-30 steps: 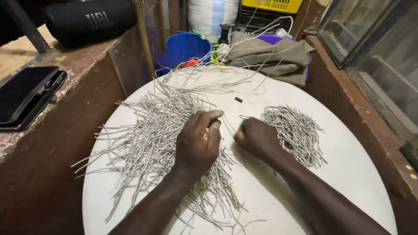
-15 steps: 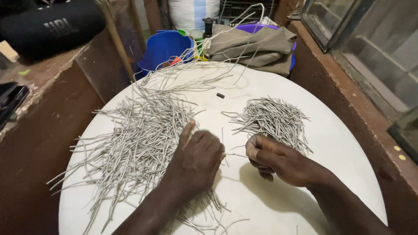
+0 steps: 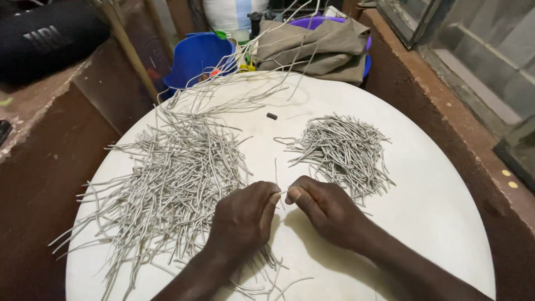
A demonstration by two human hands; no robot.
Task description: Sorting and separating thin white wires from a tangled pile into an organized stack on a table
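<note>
Left hand and right hand pinch 1 thin grey strand between 2 piles

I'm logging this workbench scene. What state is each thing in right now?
Left hand: pinching a thin grey strand.
Right hand: pinching the same strand.
Grey strand: held between both hands.
Big pile: loose, spread out.
Small pile: gathered, tidier.
Cloth: crumpled.
Table: upright.

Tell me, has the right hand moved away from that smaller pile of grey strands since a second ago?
Yes. The right hand touched the smaller pile earlier; now it lies nearer the person, fingertips meeting the left hand.
</note>
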